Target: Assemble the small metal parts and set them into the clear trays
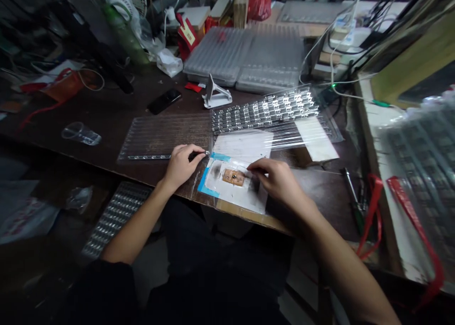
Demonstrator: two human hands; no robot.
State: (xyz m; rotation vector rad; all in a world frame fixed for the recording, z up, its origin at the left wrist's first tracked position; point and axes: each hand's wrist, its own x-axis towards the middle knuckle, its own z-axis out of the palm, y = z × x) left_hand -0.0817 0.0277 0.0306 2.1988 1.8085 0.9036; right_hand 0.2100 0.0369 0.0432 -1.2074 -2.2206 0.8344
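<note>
My left hand pinches a small shiny metal part between thumb and forefinger, over the right end of a clear ribbed plastic tray. A row of metal parts lies in that tray's front groove. Thumb and fingers of my right hand are closed just right of a small wooden block; what they hold, if anything, is too small to make out. The block has a dark round spot in its middle and lies on a white sheet edged with blue tape.
Behind my hands, a tray filled with metal parts rests tilted on another tray. Stacked clear trays, a white stand and a phone are farther back. A plastic cup lies left; a screwdriver lies right.
</note>
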